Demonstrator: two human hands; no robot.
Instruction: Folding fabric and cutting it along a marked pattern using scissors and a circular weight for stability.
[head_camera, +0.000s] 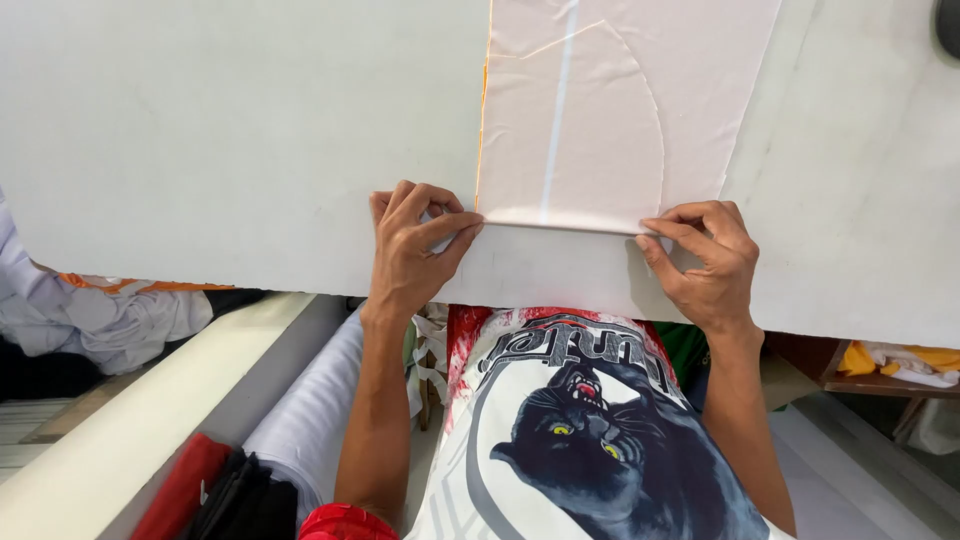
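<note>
A pale pink piece of fabric (600, 110) lies flat on a white table (230, 130), with a curved chalk line and a thin orange line along its left edge. My left hand (412, 248) pinches the fabric's near left corner with thumb and fingers. At the near right corner, my right hand (705, 262) pinches the same near edge. The edge between the two hands runs straight, close to the table's front edge.
Below the table edge I see my printed shirt (580, 430) with a black panther. White fabric rolls (300, 420) and red and black cloth (215, 490) lie at lower left. Yellow cloth (900, 358) sits on a shelf at right. A dark object (948, 25) is at the top right corner.
</note>
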